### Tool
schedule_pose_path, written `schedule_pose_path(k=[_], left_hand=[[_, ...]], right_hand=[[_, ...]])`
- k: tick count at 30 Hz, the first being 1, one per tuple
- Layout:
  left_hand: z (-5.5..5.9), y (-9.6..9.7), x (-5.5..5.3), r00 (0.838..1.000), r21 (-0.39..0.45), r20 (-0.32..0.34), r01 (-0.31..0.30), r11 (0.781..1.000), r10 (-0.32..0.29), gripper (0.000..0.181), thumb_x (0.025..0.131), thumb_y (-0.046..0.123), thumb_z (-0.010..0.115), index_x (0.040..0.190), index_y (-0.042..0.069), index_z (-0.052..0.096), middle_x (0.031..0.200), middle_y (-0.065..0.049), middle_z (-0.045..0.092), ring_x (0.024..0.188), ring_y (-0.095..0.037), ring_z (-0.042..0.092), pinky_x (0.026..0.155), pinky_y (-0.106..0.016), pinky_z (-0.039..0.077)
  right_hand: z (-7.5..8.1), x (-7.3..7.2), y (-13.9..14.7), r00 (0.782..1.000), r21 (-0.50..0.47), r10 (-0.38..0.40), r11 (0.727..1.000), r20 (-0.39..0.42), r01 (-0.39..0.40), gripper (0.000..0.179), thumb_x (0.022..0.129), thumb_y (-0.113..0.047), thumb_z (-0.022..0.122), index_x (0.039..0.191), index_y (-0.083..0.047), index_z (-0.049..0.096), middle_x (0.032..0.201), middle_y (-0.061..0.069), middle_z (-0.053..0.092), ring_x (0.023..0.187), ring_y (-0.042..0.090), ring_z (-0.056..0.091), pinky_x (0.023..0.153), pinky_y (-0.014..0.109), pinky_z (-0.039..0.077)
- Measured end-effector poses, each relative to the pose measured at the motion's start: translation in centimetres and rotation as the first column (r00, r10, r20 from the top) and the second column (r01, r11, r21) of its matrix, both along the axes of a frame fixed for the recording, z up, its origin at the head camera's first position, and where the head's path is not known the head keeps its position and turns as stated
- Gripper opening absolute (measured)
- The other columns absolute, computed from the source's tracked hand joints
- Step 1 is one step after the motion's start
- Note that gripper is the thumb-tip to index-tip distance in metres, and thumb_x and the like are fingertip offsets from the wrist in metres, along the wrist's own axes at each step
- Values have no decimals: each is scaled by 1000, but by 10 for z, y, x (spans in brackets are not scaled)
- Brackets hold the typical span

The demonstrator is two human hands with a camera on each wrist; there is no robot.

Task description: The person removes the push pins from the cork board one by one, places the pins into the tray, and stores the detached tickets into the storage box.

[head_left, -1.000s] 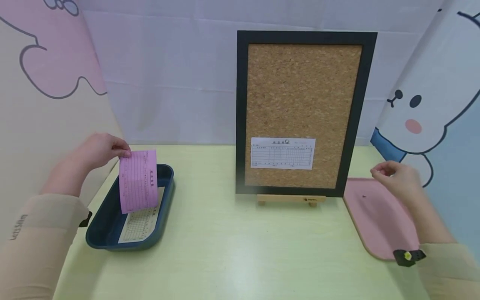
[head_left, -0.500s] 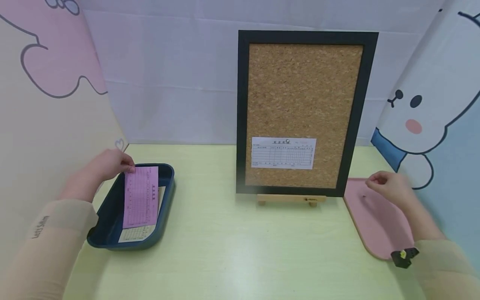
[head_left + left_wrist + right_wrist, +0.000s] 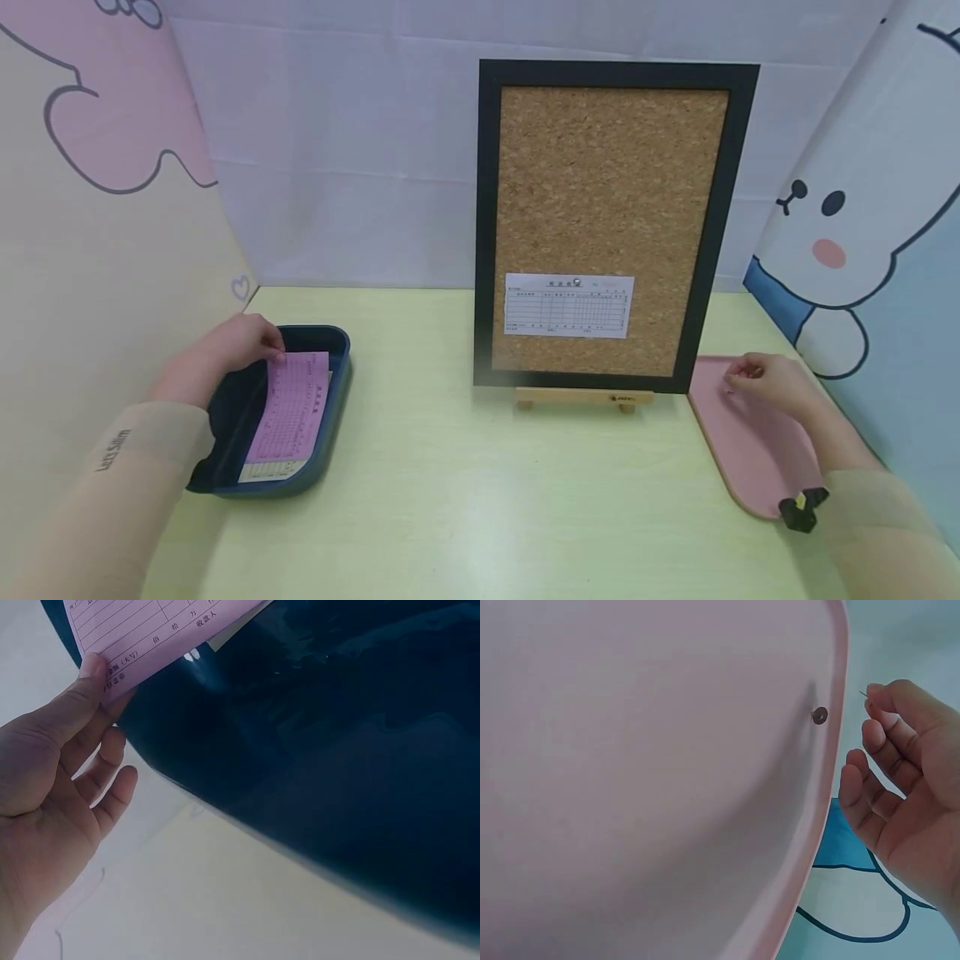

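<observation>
My left hand (image 3: 243, 343) pinches a corner of a pink receipt slip (image 3: 294, 408) between thumb and fingers. This slip lies low in the dark blue tray (image 3: 339, 417), overlapping a cream-white printed slip (image 3: 270, 472) beneath it. In the left wrist view the thumb presses on the printed face of the pink slip (image 3: 150, 637). Over the pink tray (image 3: 757, 454), my right hand (image 3: 776, 385) pinches a thumbtack (image 3: 863, 694), of which only the thin point shows past the fingertips. Another thumbtack (image 3: 820, 715) rests on the pink tray near its rim.
A black-framed corkboard (image 3: 607, 183) stands on a small wooden easel (image 3: 585, 397) at the back of the table (image 3: 480, 500). One white receipt slip (image 3: 568, 307) is fixed to its lower part by a tack (image 3: 577, 282). Cartoon-printed sheets and a pale cloth surround the table.
My left hand has moved down and right, lowering the pink slip from above the blue tray onto the white slip. The right hand has moved down and left over the pink tray.
</observation>
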State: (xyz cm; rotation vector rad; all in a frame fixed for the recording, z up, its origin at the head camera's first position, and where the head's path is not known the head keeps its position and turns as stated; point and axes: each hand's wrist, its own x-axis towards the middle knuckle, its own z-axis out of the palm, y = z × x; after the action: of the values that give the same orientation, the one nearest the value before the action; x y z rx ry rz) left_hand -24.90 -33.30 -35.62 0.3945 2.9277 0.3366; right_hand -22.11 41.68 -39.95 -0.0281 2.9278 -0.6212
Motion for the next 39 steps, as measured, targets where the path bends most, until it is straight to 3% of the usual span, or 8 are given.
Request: schedule_pose_path(k=[5, 19, 28, 39], left_hand=[[-6, -1, -2, 1000, 27, 27, -12, 1000, 11, 6, 86, 5, 67, 82, 7, 71, 76, -2, 63, 75, -21, 55, 72, -42, 48], [-13, -4, -6, 996, 7, 81, 41, 999, -42, 6, 81, 0, 69, 84, 5, 70, 76, -2, 62, 72, -20, 54, 69, -37, 48], [-8, -1, -1, 992, 9, 107, 60, 998, -60, 14, 78, 2, 73, 91, 3, 69, 82, -6, 63, 74, -22, 54, 70, -40, 50], [0, 9, 8, 997, -10, 57, 56, 998, -55, 23, 78, 1, 73, 100, 0, 67, 92, -13, 66, 81, -26, 57, 77, -47, 51]], right_hand=[[-1, -2, 4, 999, -6, 23, 1000, 36, -22, 36, 89, -33, 64, 103, -1, 62, 88, 10, 59, 84, 26, 51, 65, 29, 43], [-6, -2, 10, 994, -15, 81, 997, 72, -80, 27, 86, -26, 68, 97, -2, 64, 87, 5, 61, 81, 22, 51, 66, 30, 44], [-8, 0, 15, 988, -45, 115, 993, 103, -111, 24, 87, -21, 67, 97, 0, 63, 86, 4, 60, 78, 18, 50, 63, 27, 43], [9, 1, 14, 989, -16, 121, 993, 90, -120, 26, 88, -25, 65, 101, -2, 63, 89, 5, 62, 80, 19, 52, 61, 26, 45]])
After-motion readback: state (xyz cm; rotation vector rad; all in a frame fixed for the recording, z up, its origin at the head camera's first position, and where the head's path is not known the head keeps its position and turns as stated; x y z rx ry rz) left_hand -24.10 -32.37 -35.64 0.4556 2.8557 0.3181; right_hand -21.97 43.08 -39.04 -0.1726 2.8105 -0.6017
